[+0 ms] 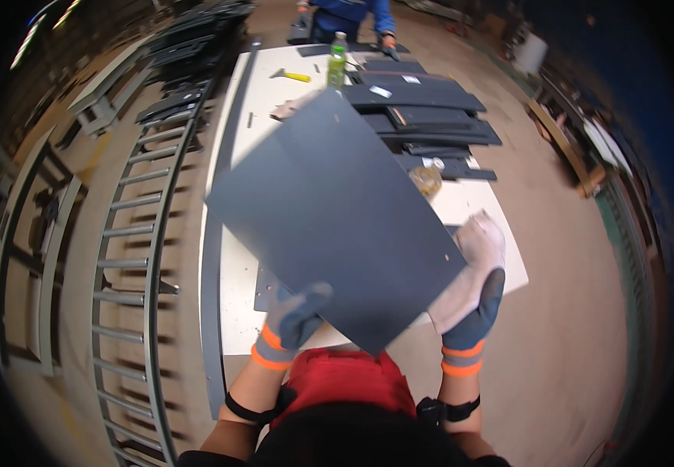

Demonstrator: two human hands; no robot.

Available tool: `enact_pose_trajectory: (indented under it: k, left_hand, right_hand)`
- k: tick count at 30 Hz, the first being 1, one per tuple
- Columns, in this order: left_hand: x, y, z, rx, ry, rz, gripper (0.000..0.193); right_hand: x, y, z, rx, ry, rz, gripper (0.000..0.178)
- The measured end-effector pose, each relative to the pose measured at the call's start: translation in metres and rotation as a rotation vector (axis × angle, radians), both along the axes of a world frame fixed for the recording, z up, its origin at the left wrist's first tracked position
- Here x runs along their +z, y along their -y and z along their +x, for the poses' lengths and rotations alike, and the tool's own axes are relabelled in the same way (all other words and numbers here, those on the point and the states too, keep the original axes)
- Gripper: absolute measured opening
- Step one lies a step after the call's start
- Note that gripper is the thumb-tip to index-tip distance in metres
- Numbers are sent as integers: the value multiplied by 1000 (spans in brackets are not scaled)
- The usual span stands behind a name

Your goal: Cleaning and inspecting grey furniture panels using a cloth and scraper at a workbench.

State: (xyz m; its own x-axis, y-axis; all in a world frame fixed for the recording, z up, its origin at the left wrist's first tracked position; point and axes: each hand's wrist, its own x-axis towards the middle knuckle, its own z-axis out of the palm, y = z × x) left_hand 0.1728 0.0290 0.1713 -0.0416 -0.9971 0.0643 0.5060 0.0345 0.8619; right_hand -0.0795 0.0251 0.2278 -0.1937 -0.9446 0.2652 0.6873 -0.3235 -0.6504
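Observation:
A large dark grey flat panel (337, 226) is held up at a slant over the white worktable, with small holes near its corners. My left hand (296, 315), in a grey glove with an orange cuff, grips its lower left edge, thumb lying on the face. In my right hand (473, 323), gloved the same way, is a pale, off-white cloth (481, 241), bunched beside the panel's right corner. Whether the cloth touches the panel I cannot tell. Part of another dark panel (262, 289) shows beneath the held one.
Stacked dark panels (430, 93) lie on the far right of the white table (232, 311). Bottles (337, 62) and a yellow-handled scraper (296, 76) stand or lie there too. A roller conveyor (131, 296) runs along the left. A person in blue (349, 15) stands at the far end.

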Motion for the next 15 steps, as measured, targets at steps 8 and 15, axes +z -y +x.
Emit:
enact_pose_trajectory:
  k: [8,15]
  left_hand:
    - [-3,-8,-15,-152,31,99,22]
    - [-28,1,-36,-2,-15,52,15]
  right_hand:
    - [-29,-6,-15,-127,-262,87,60]
    - [-15,5,8,-221,-1094,189,53]
